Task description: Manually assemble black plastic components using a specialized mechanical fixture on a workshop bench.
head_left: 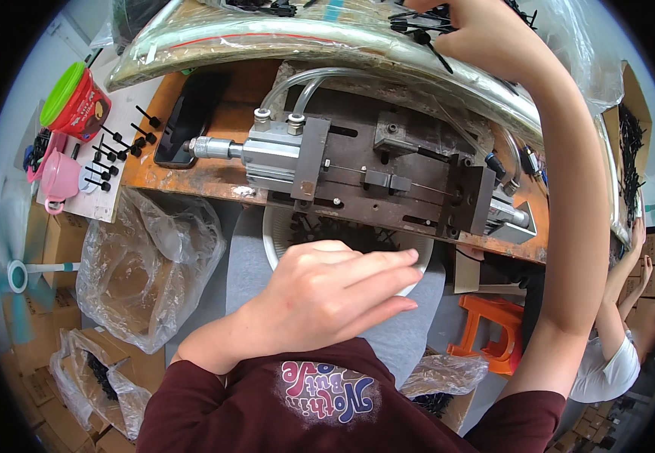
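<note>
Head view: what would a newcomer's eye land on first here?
Centre stage is the grey metal pneumatic press fixture bolted on the worn orange wooden bench, clear air hoses looping from its top. Just below it, the left hand lies flat over a white plastic bowl of small black parts on the lap, while the right hand reaches up into a clear plastic bag of black parts at the top.
</note>
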`<state>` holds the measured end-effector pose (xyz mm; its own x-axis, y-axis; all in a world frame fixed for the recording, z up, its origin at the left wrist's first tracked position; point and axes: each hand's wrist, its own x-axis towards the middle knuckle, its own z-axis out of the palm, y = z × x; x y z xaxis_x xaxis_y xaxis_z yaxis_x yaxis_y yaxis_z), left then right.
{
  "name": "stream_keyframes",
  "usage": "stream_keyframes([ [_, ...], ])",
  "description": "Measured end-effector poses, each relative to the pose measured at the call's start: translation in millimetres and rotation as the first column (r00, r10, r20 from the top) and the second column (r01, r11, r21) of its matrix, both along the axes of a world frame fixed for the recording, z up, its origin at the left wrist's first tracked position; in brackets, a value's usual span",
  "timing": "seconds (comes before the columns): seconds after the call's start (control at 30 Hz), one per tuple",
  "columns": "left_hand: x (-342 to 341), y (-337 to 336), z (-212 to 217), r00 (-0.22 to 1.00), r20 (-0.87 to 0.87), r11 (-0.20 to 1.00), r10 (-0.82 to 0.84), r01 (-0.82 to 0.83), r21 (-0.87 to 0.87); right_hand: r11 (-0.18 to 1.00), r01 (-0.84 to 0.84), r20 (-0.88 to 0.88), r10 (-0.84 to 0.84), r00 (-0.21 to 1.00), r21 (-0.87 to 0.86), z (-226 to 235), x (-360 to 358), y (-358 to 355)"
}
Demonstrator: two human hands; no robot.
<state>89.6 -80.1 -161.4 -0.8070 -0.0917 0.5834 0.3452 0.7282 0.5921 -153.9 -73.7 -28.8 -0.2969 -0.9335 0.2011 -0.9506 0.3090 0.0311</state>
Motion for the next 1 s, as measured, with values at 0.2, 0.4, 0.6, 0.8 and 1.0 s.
stream_keyframes([
  [0.2,8,1,-12,1.000,0.006,1.000,0.018,-0.018,0.007,0.973,0.101,0.079,-0.119,0.990,0.206,-3,-6,-30],
  [0.4,10,-2,-15,1.000,-0.002,1.000,0.026,-0.026,0.009,0.970,0.047,-0.078,-0.030,0.997,0.238,-15,-28,-37],
  [0.6,8,-10,-8,0.998,-0.037,0.998,0.058,-0.056,0.042,0.955,0.167,0.181,-0.124,0.976,-0.244,7,-22,-12],
  [0.8,5,-29,-1,0.972,-0.067,0.952,0.225,-0.204,0.229,0.707,0.101,0.538,0.429,0.726,-0.700,-8,-9,39],
  [1.0,0,-25,1,0.987,-0.126,0.894,0.098,-0.031,0.446,0.848,0.312,0.873,0.478,-0.096,-0.429,-69,75,88],
])
